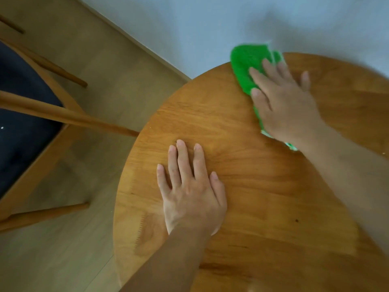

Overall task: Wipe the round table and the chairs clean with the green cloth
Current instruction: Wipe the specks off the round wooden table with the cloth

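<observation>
Setting: pale wood-look floor [88, 98] below, light grey wall [210, 28] behind, seen from above at a tilt.
Round table [263, 186]: warm orange-brown wood with visible grain, filling the lower right, far rim close to the wall.
Green cloth [245, 64]: bright and nubbly, lay flat on the tabletop at the far edge, partly overhanging the rim; a strip showed again below the wrist.
Right hand [284, 106]: pressed palm-down on the cloth, fingers straight and spread, tips toward the far rim; blurred at the edges.
Left hand [191, 190]: rested flat on bare wood near the middle of the table, fingers straight and slightly apart, gripping nothing, well apart from the cloth.
Chair [31, 127]: stood on the floor left of the table, light wooden frame, dark seat pad; one slanted rail reached to the table's left rim, contact unclear.
</observation>
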A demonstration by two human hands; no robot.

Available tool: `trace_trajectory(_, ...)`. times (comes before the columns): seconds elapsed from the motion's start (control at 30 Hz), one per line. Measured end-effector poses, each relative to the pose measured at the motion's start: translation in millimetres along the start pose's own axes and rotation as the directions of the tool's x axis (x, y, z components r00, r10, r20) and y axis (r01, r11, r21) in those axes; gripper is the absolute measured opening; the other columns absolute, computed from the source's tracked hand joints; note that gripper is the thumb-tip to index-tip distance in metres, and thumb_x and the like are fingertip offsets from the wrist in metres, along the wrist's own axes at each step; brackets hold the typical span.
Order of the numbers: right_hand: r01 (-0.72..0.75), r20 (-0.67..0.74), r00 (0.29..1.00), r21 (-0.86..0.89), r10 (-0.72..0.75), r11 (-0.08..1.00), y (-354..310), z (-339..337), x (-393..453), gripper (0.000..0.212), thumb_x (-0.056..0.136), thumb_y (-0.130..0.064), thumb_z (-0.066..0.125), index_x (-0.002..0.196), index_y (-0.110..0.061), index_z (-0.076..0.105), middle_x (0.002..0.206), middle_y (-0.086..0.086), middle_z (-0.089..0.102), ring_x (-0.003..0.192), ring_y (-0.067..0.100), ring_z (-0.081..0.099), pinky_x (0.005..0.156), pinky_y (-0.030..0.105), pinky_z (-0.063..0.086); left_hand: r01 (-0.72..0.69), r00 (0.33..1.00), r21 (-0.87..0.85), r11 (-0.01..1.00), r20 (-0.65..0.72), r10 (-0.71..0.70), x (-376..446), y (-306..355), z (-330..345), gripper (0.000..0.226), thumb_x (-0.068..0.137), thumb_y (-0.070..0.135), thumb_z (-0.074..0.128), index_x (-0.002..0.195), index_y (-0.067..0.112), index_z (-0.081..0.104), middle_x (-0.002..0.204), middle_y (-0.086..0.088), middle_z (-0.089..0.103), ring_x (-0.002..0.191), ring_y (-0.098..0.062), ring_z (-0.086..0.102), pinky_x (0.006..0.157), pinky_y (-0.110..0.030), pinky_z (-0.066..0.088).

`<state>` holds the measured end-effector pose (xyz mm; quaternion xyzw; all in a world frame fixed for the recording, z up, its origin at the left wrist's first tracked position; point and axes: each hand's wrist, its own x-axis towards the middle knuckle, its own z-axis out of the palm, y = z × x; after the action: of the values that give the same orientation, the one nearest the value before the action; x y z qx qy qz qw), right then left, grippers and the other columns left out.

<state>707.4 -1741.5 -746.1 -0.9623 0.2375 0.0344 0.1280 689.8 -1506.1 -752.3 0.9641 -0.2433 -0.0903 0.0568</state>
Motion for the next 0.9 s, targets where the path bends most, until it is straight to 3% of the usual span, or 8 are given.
trace_trajectory(0.17, -0.224, 0.023, 0.974, -0.003, 0.224, 0.975, 48.0, -3.2, -106.6, 0.059, 0.097, -0.047, 0.015, 0.152, -0.027, 0.022, 0.162, 0.003, 0.013, 0.148, 0.026, 0.007, 0.114, 0.061, 0.007, 0.005, 1.000, -0.010, 1.000, 0.023, -0.005, -0.2, -1.4, 1.3, 0.062, 0.095, 0.043, 0.019, 0.151, 0.016, 0.018, 0.161, -0.012, 0.012, 0.147, -0.024, 0.001, 0.117, -0.050, 0.005)
trace_trajectory(0.3, -0.327, 0.076, 0.942, 0.010, 0.326, 0.945, 28.3, 7.5, -188.0, 0.062, 0.097, -0.049, 0.014, 0.153, -0.025, 0.019, 0.161, 0.000, 0.008, 0.148, 0.029, 0.006, 0.113, 0.061, 0.008, 0.023, 0.999, -0.003, 1.000, 0.031, -0.023, 3.3, 0.0, -2.3, 0.062, 0.094, 0.044, 0.015, 0.151, 0.017, 0.014, 0.161, -0.011, 0.008, 0.147, -0.024, -0.001, 0.117, -0.050, 0.003)
trace_trajectory(0.37, -0.297, 0.124, 0.948, 0.013, 0.293, 0.955, 5.0, 11.6, -220.0, 0.060, 0.097, -0.049, 0.017, 0.152, -0.023, 0.020, 0.159, 0.001, 0.009, 0.148, 0.032, 0.009, 0.114, 0.061, 0.010, 0.027, 0.999, -0.012, 1.000, 0.032, -0.027, 5.8, 0.4, -3.7, 0.062, 0.093, 0.044, 0.014, 0.150, 0.018, 0.012, 0.161, -0.011, 0.006, 0.147, -0.024, -0.003, 0.117, -0.049, 0.002)
trace_trajectory(0.47, -0.108, 0.175, 0.978, -0.026, 0.111, 0.994, -17.5, 23.9, -264.1, 0.057, 0.099, -0.049, 0.015, 0.150, -0.025, 0.026, 0.158, 0.006, 0.021, 0.145, 0.033, 0.018, 0.111, 0.058, 0.015, 0.035, 0.999, -0.007, 0.999, 0.030, -0.035, -1.3, 0.7, -1.9, 0.062, 0.093, 0.044, 0.015, 0.150, 0.019, 0.012, 0.161, -0.011, 0.006, 0.147, -0.022, -0.004, 0.117, -0.049, 0.001)
trace_trajectory(0.6, -0.067, 0.154, 0.986, -0.013, 0.068, 0.998, 2.6, 19.2, -233.6, 0.053, 0.100, -0.049, 0.013, 0.150, -0.034, 0.020, 0.159, -0.002, 0.019, 0.148, 0.026, 0.013, 0.113, 0.057, 0.009, 0.032, 0.999, -0.010, 0.999, 0.014, -0.032, -1.8, 1.5, -0.4, 0.062, 0.093, 0.043, 0.018, 0.150, 0.018, 0.018, 0.161, -0.011, 0.010, 0.147, -0.021, -0.001, 0.117, -0.048, 0.002)
trace_trajectory(0.8, -0.264, 0.016, 0.964, -0.004, 0.264, 0.965, 70.8, -4.4, -132.4, 0.053, 0.099, -0.047, 0.020, 0.151, -0.038, 0.020, 0.162, -0.006, 0.008, 0.149, 0.019, 0.001, 0.113, 0.061, -0.001, 0.017, 0.999, -0.034, 0.999, -0.036, -0.018, 0.5, -1.3, 2.2, 0.062, 0.093, 0.042, 0.023, 0.149, 0.015, 0.023, 0.160, -0.012, 0.014, 0.147, -0.023, 0.004, 0.116, -0.050, 0.005)
trace_trajectory(0.9, -0.372, -0.018, 0.928, 0.031, 0.372, 0.928, 102.0, -12.8, -128.0, 0.053, 0.099, -0.047, 0.019, 0.151, -0.036, 0.018, 0.162, -0.004, 0.008, 0.149, 0.019, 0.001, 0.113, 0.062, -0.002, 0.006, 0.999, -0.039, 0.999, -0.037, -0.007, 1.1, 0.6, 2.4, 0.063, 0.092, 0.043, 0.022, 0.149, 0.015, 0.021, 0.160, -0.012, 0.012, 0.147, -0.024, 0.003, 0.117, -0.051, 0.005)
